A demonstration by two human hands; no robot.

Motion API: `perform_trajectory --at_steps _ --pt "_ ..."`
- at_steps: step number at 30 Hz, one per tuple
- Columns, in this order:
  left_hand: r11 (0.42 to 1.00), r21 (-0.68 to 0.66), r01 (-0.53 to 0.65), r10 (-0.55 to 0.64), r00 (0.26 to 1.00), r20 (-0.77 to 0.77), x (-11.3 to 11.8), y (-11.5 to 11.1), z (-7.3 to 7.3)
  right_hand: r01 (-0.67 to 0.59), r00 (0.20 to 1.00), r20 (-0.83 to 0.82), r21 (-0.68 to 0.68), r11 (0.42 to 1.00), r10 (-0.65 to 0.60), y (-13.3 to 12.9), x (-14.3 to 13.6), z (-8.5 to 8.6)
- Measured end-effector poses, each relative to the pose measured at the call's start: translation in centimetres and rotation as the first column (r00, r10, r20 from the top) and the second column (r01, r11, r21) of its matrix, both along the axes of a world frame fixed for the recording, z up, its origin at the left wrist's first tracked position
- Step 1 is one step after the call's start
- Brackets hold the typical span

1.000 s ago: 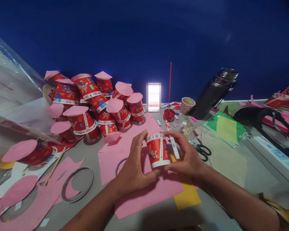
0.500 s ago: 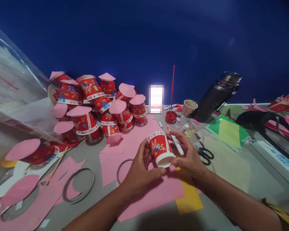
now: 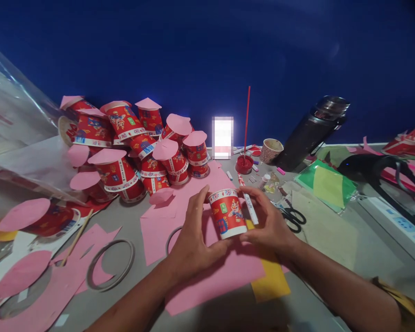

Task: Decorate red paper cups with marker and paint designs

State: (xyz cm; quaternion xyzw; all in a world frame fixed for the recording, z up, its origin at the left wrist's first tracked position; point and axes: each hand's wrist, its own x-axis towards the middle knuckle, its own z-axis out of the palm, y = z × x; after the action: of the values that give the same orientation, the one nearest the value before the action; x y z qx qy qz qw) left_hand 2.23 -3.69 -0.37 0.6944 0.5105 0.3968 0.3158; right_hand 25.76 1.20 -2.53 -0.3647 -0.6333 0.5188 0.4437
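Note:
A red printed paper cup with white rims is held between both hands over pink paper. My left hand grips its left side, thumb near the lower rim. From the right, my right hand holds the cup, its thumb at the lower rim. A white marker lies against the fingers of my right hand; whether they grip it too is unclear. Several red cups with pink paper cones or discs, such as this one, are piled at the left.
Black-handled scissors lie right of my right hand. Behind stand a red pot with an upright stick, a small patterned cup and a leaning black flask. A grey ring and pink scraps lie left; a power strip is at right.
The cup has turned between my hands, so another part of its print faces me, and it stands more upright. The fingers of my left hand have straightened along its side. The view has shifted slightly.

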Motion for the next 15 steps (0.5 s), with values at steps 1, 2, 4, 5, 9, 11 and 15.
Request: perform_trajectory --at_steps 1,2,4,5,9,11,15 --pt "0.998 -0.059 0.002 0.001 0.999 0.049 0.2 0.0 0.0 0.006 0.999 -0.044 -0.026 1.0 -0.007 0.1 -0.1 0.0" --pt "0.993 -0.119 0.011 0.001 0.994 0.105 0.4 0.0 0.1 0.003 0.997 -0.082 -0.055 0.998 -0.007 0.2 -0.1 0.0" --pt "0.977 -0.209 0.041 0.01 0.972 0.237 1.0 0.0 0.1 -0.018 0.992 -0.124 -0.109 0.994 0.005 0.4 -0.2 0.0" --pt "0.971 -0.233 0.049 0.024 0.954 0.299 1.2 0.1 0.1 -0.03 0.991 -0.131 -0.126 0.992 0.014 0.4 -0.3 0.0" --pt "0.976 -0.218 0.026 0.056 0.931 0.36 1.3 0.1 0.2 -0.05 0.993 -0.115 -0.102 0.994 0.038 0.3 -0.4 0.1" --pt "0.991 -0.135 -0.016 0.054 0.958 0.281 0.8 0.2 0.2 -0.031 0.996 -0.087 -0.031 0.999 0.029 0.2 -0.3 0.3" --pt "0.996 0.026 -0.084 0.081 0.992 0.101 -0.2 0.3 -0.3 0.138 0.99 -0.007 0.153 0.979 -0.139 -0.3 0.1 1.1"
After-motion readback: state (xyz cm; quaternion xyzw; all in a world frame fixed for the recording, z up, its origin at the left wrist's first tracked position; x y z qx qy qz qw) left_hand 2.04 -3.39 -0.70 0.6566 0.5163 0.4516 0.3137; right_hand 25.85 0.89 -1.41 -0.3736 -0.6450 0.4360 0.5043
